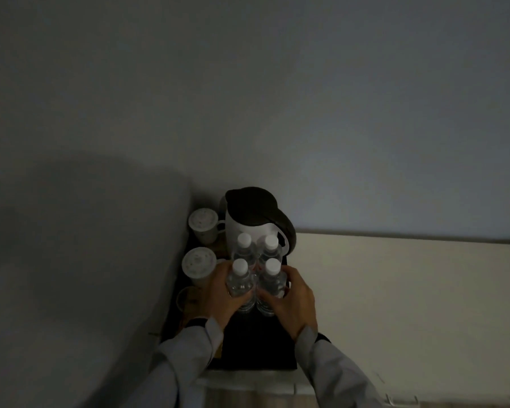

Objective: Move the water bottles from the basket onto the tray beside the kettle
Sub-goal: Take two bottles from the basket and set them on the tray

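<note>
Several clear water bottles with white caps stand upright in a tight cluster on the dark tray (256,346), just in front of the white kettle (252,228) with its dark lid. My left hand (218,298) wraps the near left bottle (241,279). My right hand (295,301) wraps the near right bottle (273,276). Two more bottles (244,245) (268,248) stand behind them, against the kettle. The basket is not in view.
Two lidded white cups (203,222) (196,263) stand at the tray's left side by the wall. A pale counter (395,290) stretches to the right. The scene is dim. The counter's front edge runs along the bottom.
</note>
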`<state>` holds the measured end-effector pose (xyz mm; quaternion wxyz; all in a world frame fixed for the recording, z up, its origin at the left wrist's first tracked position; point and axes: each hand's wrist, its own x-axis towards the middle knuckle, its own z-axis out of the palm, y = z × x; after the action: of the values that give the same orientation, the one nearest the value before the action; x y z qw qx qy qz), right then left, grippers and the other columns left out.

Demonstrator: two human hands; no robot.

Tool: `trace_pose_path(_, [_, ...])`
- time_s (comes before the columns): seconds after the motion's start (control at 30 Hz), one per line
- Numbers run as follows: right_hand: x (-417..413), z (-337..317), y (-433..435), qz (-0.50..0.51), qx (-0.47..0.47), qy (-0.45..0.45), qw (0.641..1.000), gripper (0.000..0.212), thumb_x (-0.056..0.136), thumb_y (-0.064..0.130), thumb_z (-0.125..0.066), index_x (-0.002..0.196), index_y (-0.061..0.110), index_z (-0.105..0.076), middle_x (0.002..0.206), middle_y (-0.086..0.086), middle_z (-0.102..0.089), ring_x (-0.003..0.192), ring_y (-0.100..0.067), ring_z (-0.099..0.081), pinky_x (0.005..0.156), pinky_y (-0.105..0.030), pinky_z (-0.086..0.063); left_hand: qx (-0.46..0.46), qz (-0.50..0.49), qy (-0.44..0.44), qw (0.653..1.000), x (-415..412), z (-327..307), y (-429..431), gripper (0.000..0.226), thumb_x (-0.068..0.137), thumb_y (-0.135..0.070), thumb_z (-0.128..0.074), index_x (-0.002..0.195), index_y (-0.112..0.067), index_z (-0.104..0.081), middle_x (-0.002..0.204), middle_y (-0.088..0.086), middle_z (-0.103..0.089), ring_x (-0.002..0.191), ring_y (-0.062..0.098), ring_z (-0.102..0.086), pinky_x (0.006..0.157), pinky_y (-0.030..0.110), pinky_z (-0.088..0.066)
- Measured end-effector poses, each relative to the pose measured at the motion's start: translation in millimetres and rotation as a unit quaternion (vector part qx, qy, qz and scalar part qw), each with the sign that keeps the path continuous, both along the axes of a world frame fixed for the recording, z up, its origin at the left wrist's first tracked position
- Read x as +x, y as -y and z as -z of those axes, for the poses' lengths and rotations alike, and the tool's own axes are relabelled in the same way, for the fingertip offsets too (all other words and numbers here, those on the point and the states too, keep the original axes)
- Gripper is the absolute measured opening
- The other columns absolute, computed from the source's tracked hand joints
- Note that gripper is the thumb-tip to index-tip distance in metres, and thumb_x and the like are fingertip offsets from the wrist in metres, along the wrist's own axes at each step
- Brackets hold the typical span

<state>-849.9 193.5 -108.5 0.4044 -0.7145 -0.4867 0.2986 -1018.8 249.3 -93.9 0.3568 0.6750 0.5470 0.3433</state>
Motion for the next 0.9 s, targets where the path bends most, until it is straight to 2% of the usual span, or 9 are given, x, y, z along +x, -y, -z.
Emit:
trace_pose_path(0.1, [-1.0, 4.3, -1.8, 0.002, 0.006, -0.011, 1.000, 0.066, 0.067, 0.058, -0.079, 0.122, 0.033, -0.052, 0.120, 0.005, -0.067, 0.107, -0.017, -0.065, 0.092, -0.040, -0.056, -0.007, 0.000, 0.005, 1.000, 0.8, 2.5, 1.2, 0.051, 0.065, -0.034, -0.088, 0.105, -0.024, -0.059, 0.105, 0.002, -0.067, 0.102, 0.023, -0.063, 0.091, 0.048, -0.051])
trace_pose_path(0.3, [3.0, 8.0, -0.2, -0.015, 0.016, -0.010, 1.000, 0.069, 0.065, 0.061, -0.079, 0.122, 0.036, -0.049, 0.121, 0.007, -0.065, 0.107, -0.014, -0.064, 0.091, -0.038, -0.056, -0.029, 0.017, 0.026, 0.999, -4.5, 8.9, 4.8, 0.058, 0.066, -0.037, -0.087, 0.113, -0.033, -0.054, 0.113, -0.006, -0.064, 0.109, 0.014, -0.061, 0.094, 0.047, -0.052])
trace_pose_path(0.47, [8.3, 7.6, 1.4, -0.030, 0.015, -0.004, 0.999, 0.069, 0.063, 0.062, -0.080, 0.119, 0.038, -0.049, 0.118, 0.010, -0.065, 0.106, -0.013, -0.064, 0.090, -0.037, -0.056, -0.027, 0.044, 0.023, 0.998, -7.5, 5.7, 3.4, 0.057, 0.069, -0.027, -0.087, 0.117, -0.026, -0.056, 0.118, 0.001, -0.062, 0.110, 0.018, -0.061, 0.095, 0.042, -0.052])
trace_pose_path(0.57, [8.9, 5.4, 0.9, -0.044, 0.009, 0.007, 0.999, 0.064, 0.062, 0.064, -0.078, 0.113, 0.043, -0.045, 0.115, 0.010, -0.065, 0.104, -0.012, -0.064, 0.086, -0.028, -0.053, -0.004, 0.051, 0.018, 0.999, -8.0, 2.0, 2.1, 0.048, 0.074, -0.025, -0.083, 0.114, -0.034, -0.057, 0.115, 0.001, -0.062, 0.107, 0.016, -0.059, 0.094, 0.041, -0.051])
trace_pose_path(0.63, [9.0, 3.5, 0.7, -0.055, 0.003, 0.014, 0.998, 0.064, 0.063, 0.065, -0.077, 0.114, 0.044, -0.045, 0.116, 0.009, -0.065, 0.103, -0.012, -0.063, 0.086, -0.027, -0.051, -0.003, 0.045, 0.022, 0.999, -9.1, -2.0, 0.9, 0.044, 0.077, -0.025, -0.080, 0.110, -0.042, -0.056, 0.112, 0.000, -0.062, 0.104, 0.014, -0.059, 0.092, 0.042, -0.052])
trace_pose_path(0.77, [12.6, 0.0, 3.0, -0.069, 0.006, 0.011, 0.998, 0.069, 0.061, 0.062, -0.079, 0.117, 0.035, -0.049, 0.118, 0.006, -0.064, 0.106, -0.014, -0.063, 0.089, -0.035, -0.055, -0.009, 0.062, 0.012, 0.998, -12.3, -6.9, -2.2, 0.037, 0.076, -0.049, -0.073, 0.107, -0.052, -0.053, 0.115, 0.000, -0.063, 0.105, 0.016, -0.060, 0.091, 0.041, -0.053])
trace_pose_path(0.83, [17.1, -2.8, 4.5, -0.065, 0.023, 0.015, 0.998, 0.068, 0.062, 0.063, -0.078, 0.117, 0.032, -0.051, 0.117, 0.006, -0.062, 0.105, -0.012, -0.062, 0.088, -0.034, -0.056, -0.017, 0.072, 0.008, 0.997, -13.4, -8.3, -6.2, 0.040, 0.074, -0.053, -0.069, 0.110, -0.042, -0.057, 0.117, 0.004, -0.063, 0.108, 0.021, -0.060, 0.092, 0.045, -0.053])
trace_pose_path(0.9, [21.9, -6.0, 5.1, -0.058, 0.037, 0.022, 0.997, 0.062, 0.068, 0.058, -0.078, 0.116, 0.027, -0.055, 0.116, 0.005, -0.062, 0.104, -0.012, -0.062, 0.086, -0.037, -0.058, -0.025, 0.090, -0.005, 0.996, -14.0, -8.3, -10.7, 0.044, 0.077, -0.043, -0.070, 0.117, -0.027, -0.060, 0.120, 0.008, -0.062, 0.112, 0.026, -0.059, 0.095, 0.051, -0.051])
